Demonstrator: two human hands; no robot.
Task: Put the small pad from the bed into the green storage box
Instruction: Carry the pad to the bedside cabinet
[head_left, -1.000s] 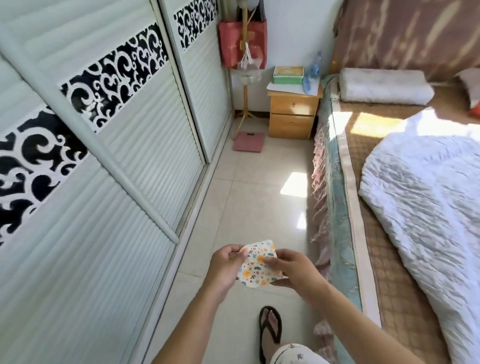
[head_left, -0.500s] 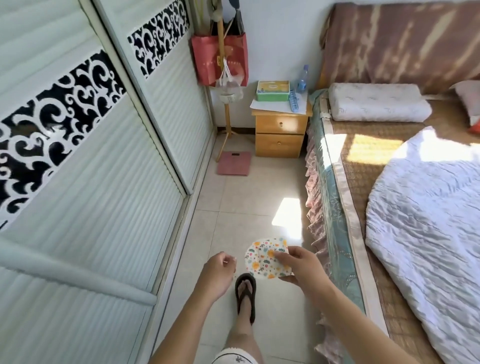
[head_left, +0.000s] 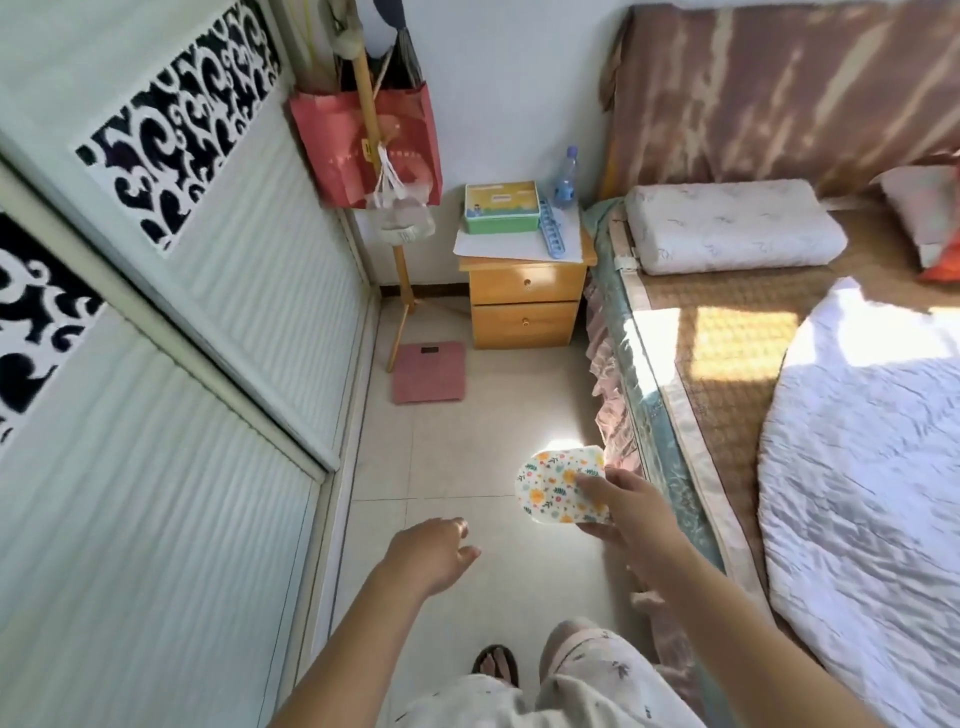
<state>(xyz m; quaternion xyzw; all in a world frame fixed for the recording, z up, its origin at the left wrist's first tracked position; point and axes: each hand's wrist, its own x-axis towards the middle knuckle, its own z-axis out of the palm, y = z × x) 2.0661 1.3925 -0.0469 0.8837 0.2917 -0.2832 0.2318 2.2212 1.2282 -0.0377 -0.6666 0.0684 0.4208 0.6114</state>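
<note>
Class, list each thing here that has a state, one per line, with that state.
small pad: held in right hand, off the bed
left hand: empty, open
green storage box: lid closed, on nightstand
nightstand drawers: both shut
wardrobe doors: shut

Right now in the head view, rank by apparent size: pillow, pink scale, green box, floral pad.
1. pillow
2. pink scale
3. floral pad and green box: look alike, and the pad in the right hand is nearer the camera, so unranked.

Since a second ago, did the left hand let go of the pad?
Yes. The left hand has dropped left, away from the pad, toward the wardrobe. Only the right hand holds it.
</note>
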